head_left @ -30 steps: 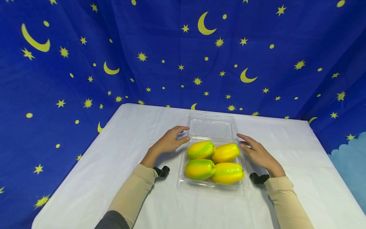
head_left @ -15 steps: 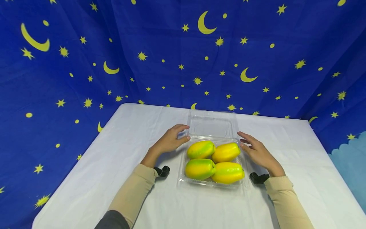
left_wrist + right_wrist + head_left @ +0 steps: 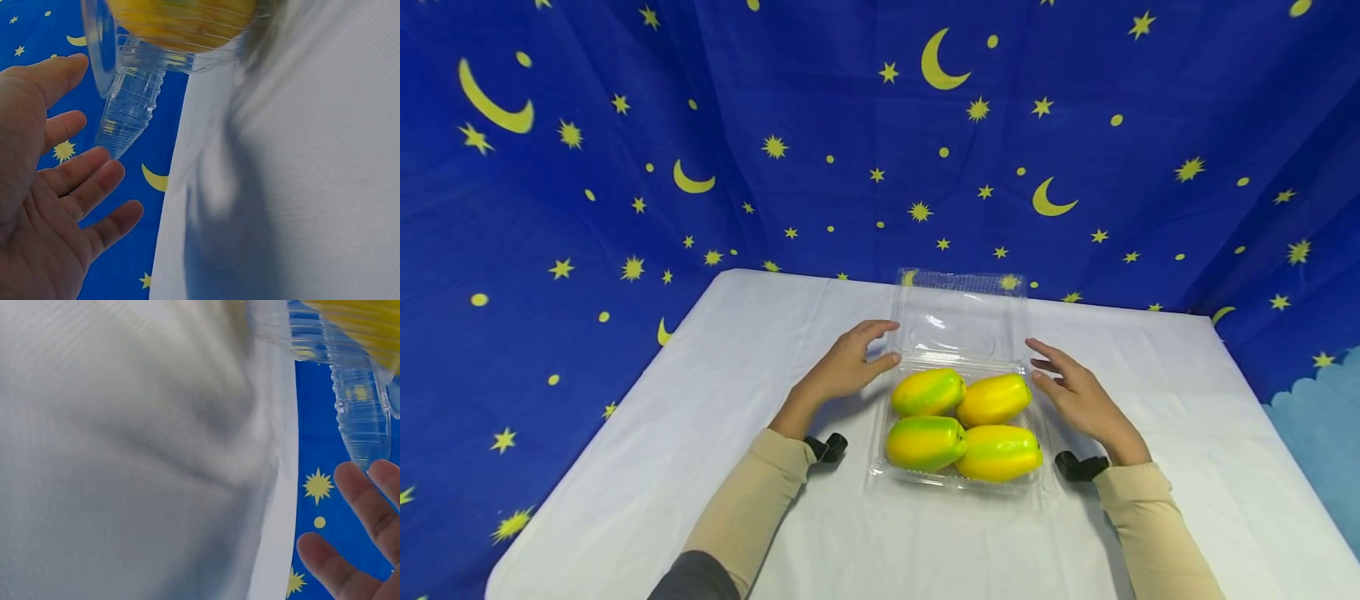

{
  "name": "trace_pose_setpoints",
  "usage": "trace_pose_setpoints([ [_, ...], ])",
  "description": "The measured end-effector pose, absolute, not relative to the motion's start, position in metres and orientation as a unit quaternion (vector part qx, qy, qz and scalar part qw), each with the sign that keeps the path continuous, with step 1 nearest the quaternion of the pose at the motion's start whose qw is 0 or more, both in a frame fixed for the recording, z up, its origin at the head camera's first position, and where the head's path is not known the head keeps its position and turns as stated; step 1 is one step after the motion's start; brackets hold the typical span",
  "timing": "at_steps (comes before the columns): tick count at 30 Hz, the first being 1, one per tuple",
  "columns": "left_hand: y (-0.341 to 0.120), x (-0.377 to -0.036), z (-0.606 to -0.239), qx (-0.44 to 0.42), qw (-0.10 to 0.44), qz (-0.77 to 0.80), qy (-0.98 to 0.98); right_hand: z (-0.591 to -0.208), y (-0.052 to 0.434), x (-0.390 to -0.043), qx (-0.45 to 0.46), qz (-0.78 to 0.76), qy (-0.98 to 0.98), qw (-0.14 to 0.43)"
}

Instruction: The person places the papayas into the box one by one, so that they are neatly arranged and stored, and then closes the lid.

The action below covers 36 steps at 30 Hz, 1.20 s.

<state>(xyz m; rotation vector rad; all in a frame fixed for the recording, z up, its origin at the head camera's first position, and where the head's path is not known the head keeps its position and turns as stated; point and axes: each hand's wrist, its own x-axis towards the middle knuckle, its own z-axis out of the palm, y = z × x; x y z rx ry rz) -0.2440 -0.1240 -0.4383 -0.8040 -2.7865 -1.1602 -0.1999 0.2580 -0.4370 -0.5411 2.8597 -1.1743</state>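
Behind our white desk (image 3: 700, 467) hangs a star-and-moon cloth (image 3: 625, 142). On the desk sits the clear clamshell box (image 3: 958, 479) with 4 yellow-green fruits (image 3: 962, 425), lid (image 3: 962, 321) half raised. Our left hand (image 3: 842, 371) and right hand (image 3: 1075, 392), fingers spread, flank the lid's hinge.

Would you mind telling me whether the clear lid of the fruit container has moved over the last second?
Yes. The lid has swung upward: its far edge, earlier short of the table's back edge, now stands against the blue backdrop.
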Motion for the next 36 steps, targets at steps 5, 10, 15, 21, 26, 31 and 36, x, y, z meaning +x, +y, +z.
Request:
trace_pose_setpoints([
  [5, -0.124, -0.243, -0.433, -0.258, 0.023, -0.377, -0.890, -0.435, 0.258, -0.200, -0.176, -0.391, 0.903, -0.022],
  [10, -0.123, -0.241, -0.425, -0.257, 0.033, -0.383, -0.887, -0.432, 0.257, -0.199, -0.175, -0.399, 0.899, -0.031],
  [15, -0.123, -0.238, -0.420, -0.260, 0.043, -0.388, -0.883, -0.428, 0.256, -0.196, -0.174, -0.405, 0.897, -0.034],
  [21, -0.122, -0.235, -0.414, -0.266, 0.074, -0.393, -0.877, -0.420, 0.254, -0.193, -0.176, -0.405, 0.896, -0.054],
  [26, -0.121, -0.231, -0.407, -0.263, 0.092, -0.400, -0.873, -0.414, 0.251, -0.189, -0.173, -0.412, 0.892, -0.065],
  [31, -0.122, -0.228, -0.400, -0.264, 0.106, -0.410, -0.867, -0.408, 0.247, -0.186, -0.167, -0.416, 0.890, -0.082],
  [36, -0.122, -0.225, -0.394, -0.262, 0.110, -0.434, -0.855, -0.400, 0.244, -0.181, -0.173, -0.421, 0.884, -0.108],
])
